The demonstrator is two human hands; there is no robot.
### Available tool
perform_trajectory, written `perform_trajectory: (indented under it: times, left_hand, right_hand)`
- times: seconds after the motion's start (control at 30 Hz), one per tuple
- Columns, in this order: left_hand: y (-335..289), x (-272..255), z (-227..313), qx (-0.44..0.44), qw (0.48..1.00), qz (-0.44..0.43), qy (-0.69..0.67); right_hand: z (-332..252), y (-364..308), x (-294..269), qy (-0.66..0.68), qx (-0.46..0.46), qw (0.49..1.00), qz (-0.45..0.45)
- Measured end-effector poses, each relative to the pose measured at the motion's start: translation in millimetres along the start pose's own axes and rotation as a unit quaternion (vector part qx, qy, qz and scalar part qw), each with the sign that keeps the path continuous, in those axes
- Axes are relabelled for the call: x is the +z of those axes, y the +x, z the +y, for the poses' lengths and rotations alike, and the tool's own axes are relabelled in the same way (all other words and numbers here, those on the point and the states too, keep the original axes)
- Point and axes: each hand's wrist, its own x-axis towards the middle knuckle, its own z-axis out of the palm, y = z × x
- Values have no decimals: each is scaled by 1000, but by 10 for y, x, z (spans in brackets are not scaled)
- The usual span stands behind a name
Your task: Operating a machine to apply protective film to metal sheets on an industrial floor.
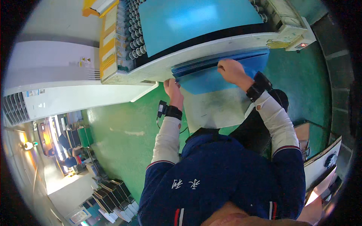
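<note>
Several thin blue sheets (249, 62) stand in a leaning stack against the near side of a roller conveyor. At the left corner of the front sheet (200, 82), my left hand (173, 91) pinches the edge between thumb and fingers. My right hand (234, 72) is closed at the upper edge of the same sheet, right of its middle, fingers curled down and partly hidden. A pale, greyish board (215, 109) lies below the blue sheets, near my lap. Each wrist wears a black strap with a small device.
Beyond the stack, a larger light-blue panel (196, 22) rests on the conveyor's rollers (136, 41). A white cabinet-like unit (86, 94) stands on the left, over green floor (117, 139). Racks of boards (113, 196) are at lower left; leaning panels (320, 165) stand at right.
</note>
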Motion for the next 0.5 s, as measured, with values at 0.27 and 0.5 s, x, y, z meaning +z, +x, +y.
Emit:
perform_trajectory:
  times: [0.27, 0.5]
  left_hand:
    - [-204, -155, 58, -12, 998, -58, 5]
    - [-347, -385, 24, -28, 996, -84, -19]
  right_hand:
    - [66, -23, 87, -89, -124, 983, 103]
    - [190, -60, 310, -152, -67, 986, -28]
